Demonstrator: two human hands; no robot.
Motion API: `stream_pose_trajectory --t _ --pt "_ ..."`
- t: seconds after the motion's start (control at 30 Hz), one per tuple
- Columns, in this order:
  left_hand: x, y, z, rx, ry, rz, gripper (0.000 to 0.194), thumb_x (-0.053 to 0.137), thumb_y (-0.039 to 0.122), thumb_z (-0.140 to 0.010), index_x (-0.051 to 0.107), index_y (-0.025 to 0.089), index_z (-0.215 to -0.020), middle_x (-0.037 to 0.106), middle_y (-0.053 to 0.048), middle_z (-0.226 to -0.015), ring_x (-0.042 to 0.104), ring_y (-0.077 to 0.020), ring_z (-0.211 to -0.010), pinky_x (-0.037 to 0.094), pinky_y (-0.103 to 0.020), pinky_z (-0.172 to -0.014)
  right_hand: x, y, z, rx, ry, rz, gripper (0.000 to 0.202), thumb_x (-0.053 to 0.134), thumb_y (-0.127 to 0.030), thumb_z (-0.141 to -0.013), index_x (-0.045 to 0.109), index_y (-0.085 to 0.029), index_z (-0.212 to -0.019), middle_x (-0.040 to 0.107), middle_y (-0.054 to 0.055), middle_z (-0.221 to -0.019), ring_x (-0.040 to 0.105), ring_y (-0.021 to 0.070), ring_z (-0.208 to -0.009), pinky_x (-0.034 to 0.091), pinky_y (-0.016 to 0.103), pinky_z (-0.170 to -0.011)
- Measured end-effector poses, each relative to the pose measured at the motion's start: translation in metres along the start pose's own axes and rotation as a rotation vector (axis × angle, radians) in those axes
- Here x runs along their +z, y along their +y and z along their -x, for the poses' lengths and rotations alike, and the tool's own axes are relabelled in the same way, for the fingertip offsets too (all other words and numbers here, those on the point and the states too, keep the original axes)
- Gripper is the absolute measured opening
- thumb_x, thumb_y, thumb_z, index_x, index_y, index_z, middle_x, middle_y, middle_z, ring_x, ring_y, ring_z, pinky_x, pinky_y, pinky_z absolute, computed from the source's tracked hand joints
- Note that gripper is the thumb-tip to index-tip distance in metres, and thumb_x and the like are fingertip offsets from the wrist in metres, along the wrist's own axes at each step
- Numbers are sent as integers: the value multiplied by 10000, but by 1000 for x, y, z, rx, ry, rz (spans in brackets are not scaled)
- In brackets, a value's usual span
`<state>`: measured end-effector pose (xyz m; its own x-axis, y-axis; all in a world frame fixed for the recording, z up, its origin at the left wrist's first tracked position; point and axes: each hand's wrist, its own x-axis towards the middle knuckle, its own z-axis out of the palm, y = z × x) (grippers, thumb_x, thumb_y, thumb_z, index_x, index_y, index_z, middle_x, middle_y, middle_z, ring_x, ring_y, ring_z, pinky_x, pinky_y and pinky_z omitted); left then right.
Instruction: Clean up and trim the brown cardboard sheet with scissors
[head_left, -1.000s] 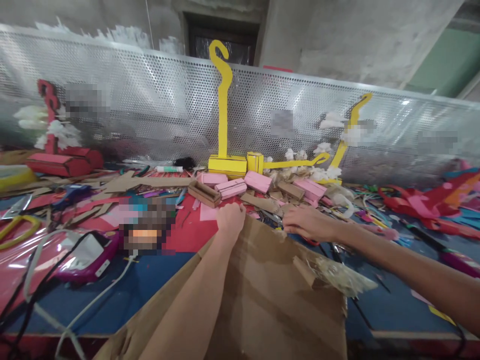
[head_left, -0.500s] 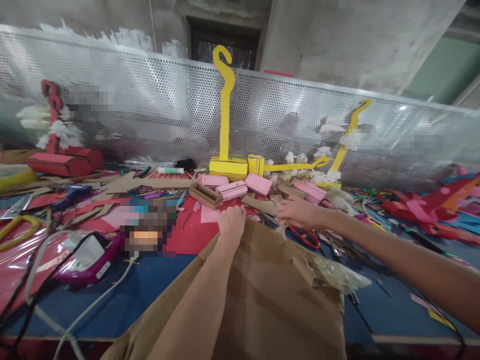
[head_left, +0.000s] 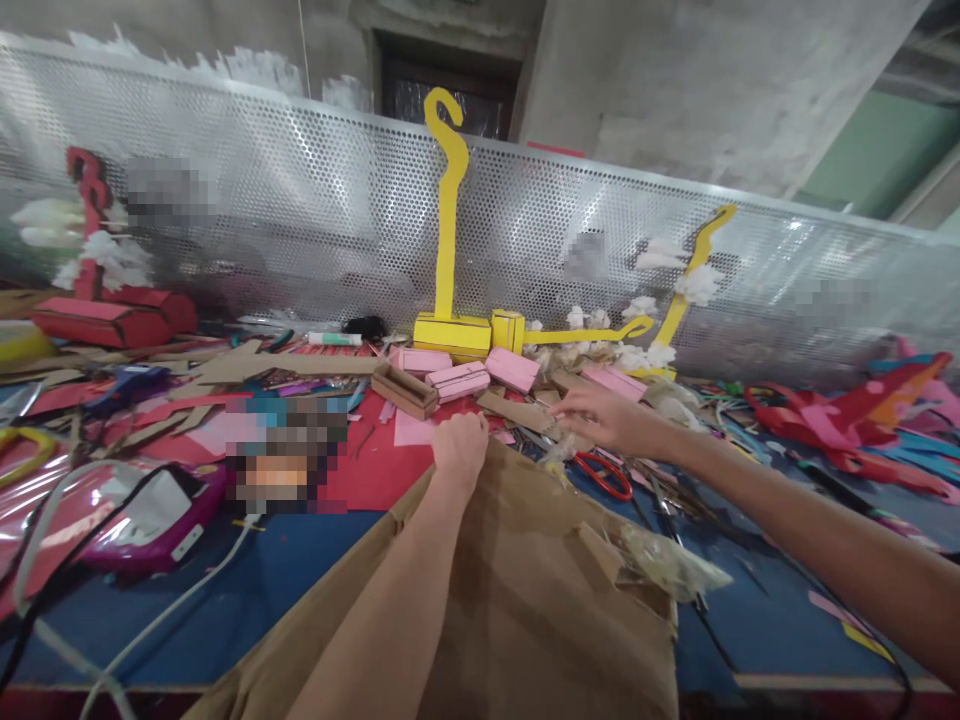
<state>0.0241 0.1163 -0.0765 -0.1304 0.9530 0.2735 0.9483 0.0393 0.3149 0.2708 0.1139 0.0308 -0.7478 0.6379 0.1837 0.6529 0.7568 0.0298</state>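
A large brown cardboard sheet [head_left: 555,580] slants up from the near edge over the table. My left hand [head_left: 459,452] is closed on its far, narrow end, with the fingers curled over the edge. Further right, my right hand [head_left: 604,418] is above the clutter with its fingers partly spread and bent downward. Crumpled clear tape [head_left: 559,455] lies just below those fingers; whether they touch it is hard to tell. Red-handled scissors [head_left: 604,475] lie under the right wrist. More clear plastic [head_left: 675,565] clings to the sheet's right edge, by a torn flap.
Pink boxes [head_left: 457,380] and an open brown cardboard box [head_left: 405,390] sit beyond my hands. Behind them stands a yellow hooked cardboard piece [head_left: 448,250] against a perforated metal panel [head_left: 315,220]. A purple device [head_left: 150,525] with cables lies left, and red paper [head_left: 375,465] beside the sheet.
The view has shifted slightly, so most things sit a little further left. My left hand keeps its hold on the cardboard sheet. The right hand's fingers have lifted and spread slightly.
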Motion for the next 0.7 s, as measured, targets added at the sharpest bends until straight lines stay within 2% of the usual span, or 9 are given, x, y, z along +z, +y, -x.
stream_pose_trajectory --t 0.1,0.23,0.37,0.5,0.7 --pt "-3 1 1 2 29 1 506 313 358 -1068 741 109 -968 756 -194 -983 746 -302 -936 551 -405 -810 16 -25 9 -95 -196 62 410 504 -488 -1027 686 -202 -1257 678 132 -1132 606 288 -1068 422 413 -931" --pt "-3 1 1 -4 32 -4 481 344 377 -1066 734 115 -964 760 -172 -969 744 -286 -907 552 -408 -797 31 -38 12 -125 -201 167 279 548 -419 -1016 709 -199 -1074 653 123 -1102 564 294 -1075 378 440 -946" --pt "0 0 -1 -15 14 -15 373 517 460 -1022 708 142 -989 750 -77 -980 719 -212 -896 563 -419 -849 28 -26 8 -190 -169 175 222 555 -387 -1014 699 -221 -982 633 105 -1202 504 305 -1163 309 457 -959" --pt "0 -2 -2 -23 11 -24 365 551 476 -1005 702 145 -1012 745 -67 -999 712 -206 -916 558 -428 -876 27 -9 7 -184 -145 114 268 558 -431 -1011 706 -233 -906 617 90 -1240 451 314 -1210 259 459 -946" --pt "-5 -2 -1 -13 46 -30 527 309 374 -1064 758 124 -947 768 -189 -968 749 -301 -905 545 -396 -786 37 5 -1 -124 -189 49 311 571 -476 -997 733 -237 -880 604 85 -1176 451 303 -1165 248 431 -901"
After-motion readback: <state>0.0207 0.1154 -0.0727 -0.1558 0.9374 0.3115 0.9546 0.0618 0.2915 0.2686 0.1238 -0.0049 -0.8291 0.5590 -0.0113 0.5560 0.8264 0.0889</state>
